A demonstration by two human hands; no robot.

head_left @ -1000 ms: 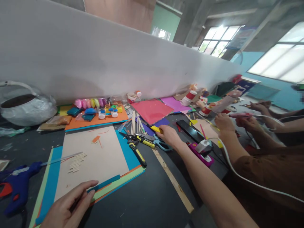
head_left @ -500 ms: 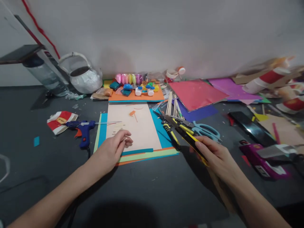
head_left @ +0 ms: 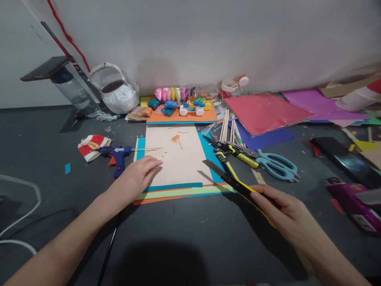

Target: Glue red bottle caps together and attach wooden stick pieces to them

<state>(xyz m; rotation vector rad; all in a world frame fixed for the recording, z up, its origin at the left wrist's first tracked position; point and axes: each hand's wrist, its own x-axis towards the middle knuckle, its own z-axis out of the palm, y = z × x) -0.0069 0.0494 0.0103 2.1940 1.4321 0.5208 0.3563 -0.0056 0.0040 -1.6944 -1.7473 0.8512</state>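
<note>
My right hand (head_left: 284, 212) is closed round the handle of a yellow and black knife (head_left: 239, 188), thumb along its near side, the blade out and pointing to the far left. The knife is tilted above the table (head_left: 172, 238), in front of the right near corner of a pale sheet of paper (head_left: 184, 171) that lies on blue, green and orange sheets. My left hand (head_left: 141, 172) is over the left side of that paper, fingers loosely bent, next to some small sticks (head_left: 160, 155); I can't tell whether its fingertips touch or hold any. Farther off on the paper is an orange scrap (head_left: 176, 138). A blue glue gun (head_left: 119, 159) lies to the left, its thin tail reaching over the paper's edge. To the right, beyond the knife, are pliers (head_left: 238, 155) and blue-handled scissors (head_left: 276, 165), with a bunch of long skewers (head_left: 224, 126) behind them.
</note>
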